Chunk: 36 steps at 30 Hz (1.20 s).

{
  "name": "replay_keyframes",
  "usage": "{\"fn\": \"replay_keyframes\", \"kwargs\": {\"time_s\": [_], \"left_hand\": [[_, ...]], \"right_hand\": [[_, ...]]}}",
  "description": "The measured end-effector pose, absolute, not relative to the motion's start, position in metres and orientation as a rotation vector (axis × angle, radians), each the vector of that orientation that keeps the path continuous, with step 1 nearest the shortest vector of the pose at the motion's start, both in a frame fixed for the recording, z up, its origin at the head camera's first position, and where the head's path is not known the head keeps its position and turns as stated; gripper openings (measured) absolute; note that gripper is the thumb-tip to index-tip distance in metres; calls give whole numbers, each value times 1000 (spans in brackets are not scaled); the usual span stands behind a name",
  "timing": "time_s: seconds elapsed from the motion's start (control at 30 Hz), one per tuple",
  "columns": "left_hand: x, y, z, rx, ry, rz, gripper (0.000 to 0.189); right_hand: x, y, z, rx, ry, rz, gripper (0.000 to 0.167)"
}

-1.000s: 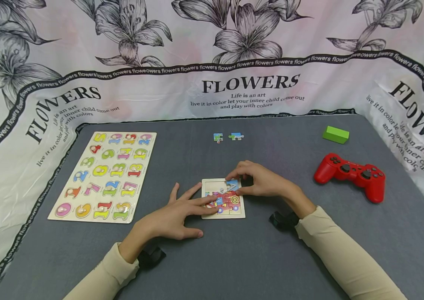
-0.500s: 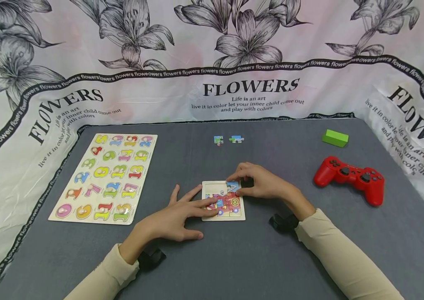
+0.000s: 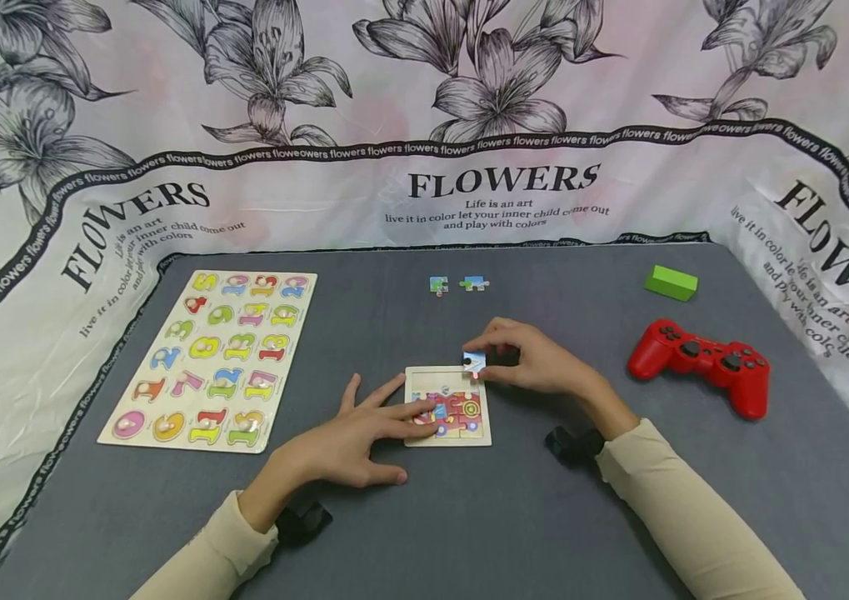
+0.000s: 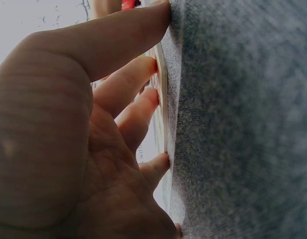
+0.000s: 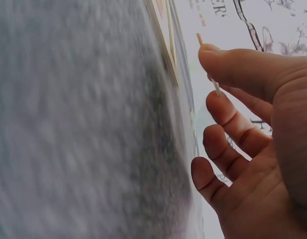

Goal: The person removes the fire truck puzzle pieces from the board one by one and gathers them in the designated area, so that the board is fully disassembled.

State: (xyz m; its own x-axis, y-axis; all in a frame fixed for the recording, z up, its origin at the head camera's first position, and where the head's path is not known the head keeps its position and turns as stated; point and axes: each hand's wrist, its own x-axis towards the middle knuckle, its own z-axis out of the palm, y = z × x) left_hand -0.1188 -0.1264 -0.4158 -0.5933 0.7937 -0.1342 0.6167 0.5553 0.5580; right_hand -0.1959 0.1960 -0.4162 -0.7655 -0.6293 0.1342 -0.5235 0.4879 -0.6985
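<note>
A small square jigsaw puzzle (image 3: 461, 414) with a pale wooden frame lies in front of me, its lower part filled with red vehicle pieces and its upper part bare. My left hand (image 3: 352, 433) rests with fingers spread, fingertips on the puzzle's left side; the left wrist view shows its fingers (image 4: 138, 117) touching the board's edge. Between thumb and fingers, my right hand (image 3: 536, 358) pinches a blue-and-white puzzle piece (image 3: 473, 362), raised over the puzzle's upper right corner. The right wrist view shows that piece edge-on at the fingertips, apart from the board (image 5: 165, 45).
Two loose puzzle pieces, one (image 3: 439, 285) left of the other (image 3: 474, 283), lie farther back. A wooden number board (image 3: 207, 362) is at the left. At the right are a green block (image 3: 671, 282) and a red game controller (image 3: 697, 367). A flowered cloth (image 3: 499, 192) hangs behind.
My right hand has lifted the blue-and-white piece out of the puzzle's upper right corner and tilted it up. The left hand stays in place. The head view has shifted slightly.
</note>
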Motion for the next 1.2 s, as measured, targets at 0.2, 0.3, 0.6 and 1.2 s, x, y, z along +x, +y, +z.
{"fn": "replay_keyframes", "kwargs": {"time_s": [0.2,0.3,0.6,1.2], "left_hand": [[-119,-127,-416,1160,2422,678,69],[-119,-128,-416,1165,2422,680,69],[-118,-130,-417,1172,2422,699,68],[-119,-128,-416,1177,2411,703,67]], "right_hand": [[-206,210,-415,-957,2610,-1198,39],[-212,218,-415,-896,2631,-1206,39],[-241,234,-410,-806,2763,-1108,39],[-289,246,-411,-637,2816,-1002,39]]}}
